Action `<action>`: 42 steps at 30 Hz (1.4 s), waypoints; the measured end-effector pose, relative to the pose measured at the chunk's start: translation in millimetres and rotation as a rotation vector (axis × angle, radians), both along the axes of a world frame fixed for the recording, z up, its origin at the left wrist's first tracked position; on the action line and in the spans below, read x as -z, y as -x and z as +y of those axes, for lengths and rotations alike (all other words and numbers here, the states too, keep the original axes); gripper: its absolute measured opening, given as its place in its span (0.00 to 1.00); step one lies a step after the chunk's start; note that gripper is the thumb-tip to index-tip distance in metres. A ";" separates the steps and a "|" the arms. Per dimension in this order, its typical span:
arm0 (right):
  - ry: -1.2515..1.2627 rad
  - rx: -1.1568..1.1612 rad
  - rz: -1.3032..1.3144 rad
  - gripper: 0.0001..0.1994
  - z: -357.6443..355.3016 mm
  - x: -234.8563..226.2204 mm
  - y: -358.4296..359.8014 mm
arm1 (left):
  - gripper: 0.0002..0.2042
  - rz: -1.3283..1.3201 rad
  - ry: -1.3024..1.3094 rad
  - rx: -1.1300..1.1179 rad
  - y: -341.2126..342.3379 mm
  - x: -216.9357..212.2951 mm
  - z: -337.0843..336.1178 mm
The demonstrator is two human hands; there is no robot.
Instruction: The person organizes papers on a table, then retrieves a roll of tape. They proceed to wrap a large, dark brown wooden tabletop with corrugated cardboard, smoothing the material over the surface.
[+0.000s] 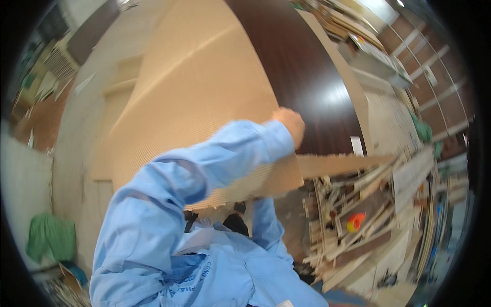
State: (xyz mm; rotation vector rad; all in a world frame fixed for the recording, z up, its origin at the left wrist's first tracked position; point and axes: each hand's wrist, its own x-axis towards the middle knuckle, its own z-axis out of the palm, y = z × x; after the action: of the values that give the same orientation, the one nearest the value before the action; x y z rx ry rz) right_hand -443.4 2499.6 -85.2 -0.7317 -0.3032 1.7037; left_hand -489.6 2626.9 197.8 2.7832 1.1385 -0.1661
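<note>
A large sheet of tan corrugated cardboard (204, 87) lies over a dark brown glossy wooden panel (296, 66) and covers its left part. My left arm reaches across the sheet to the right. At the sheet's right edge, my left hand (290, 125) is closed, slightly blurred, and seems to grip that edge; its fingertips are hidden. The sheet's near right corner sticks out past the panel's near end. Under that corner goes my right forearm, and the cardboard hides my right hand. A small white label (356, 146) sits on the panel's near right corner.
More cardboard (340, 165) shows beneath the panel. A pile of wood offcuts (363, 220) lies at the near right, with an orange-and-yellow tape roll (355, 222) on it. Stacked boards (337, 23) stand at the far right. A green cloth or sack (50, 238) lies at the left.
</note>
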 end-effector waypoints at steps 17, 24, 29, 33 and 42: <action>0.193 0.035 0.205 0.32 11.3 -20.9 34.8 | 0.24 -0.644 -0.304 -0.546 131.2 176.1 -181.8; 0.115 0.093 0.240 0.34 -26.1 -60.7 12.3 | 0.24 -0.644 -0.292 -0.522 138.2 192.5 -155.6; 0.144 -0.048 0.083 0.30 -18.5 -69.2 -4.1 | 0.22 -0.652 -0.312 -0.485 138.9 196.4 -145.7; 0.370 0.027 -0.136 0.25 -2.1 -53.6 -9.6 | 0.21 -0.912 0.021 -0.201 158.3 205.2 -174.9; 0.394 0.196 -0.185 0.21 -2.4 -46.8 -2.7 | 0.31 -2.107 0.641 -1.486 199.5 241.6 -203.8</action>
State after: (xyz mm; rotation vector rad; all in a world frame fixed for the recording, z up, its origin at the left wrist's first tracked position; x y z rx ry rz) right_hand -440.7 2497.3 -38.4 -1.1739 -0.0172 1.5261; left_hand -689.1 2423.1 -43.8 0.1035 1.2502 1.5222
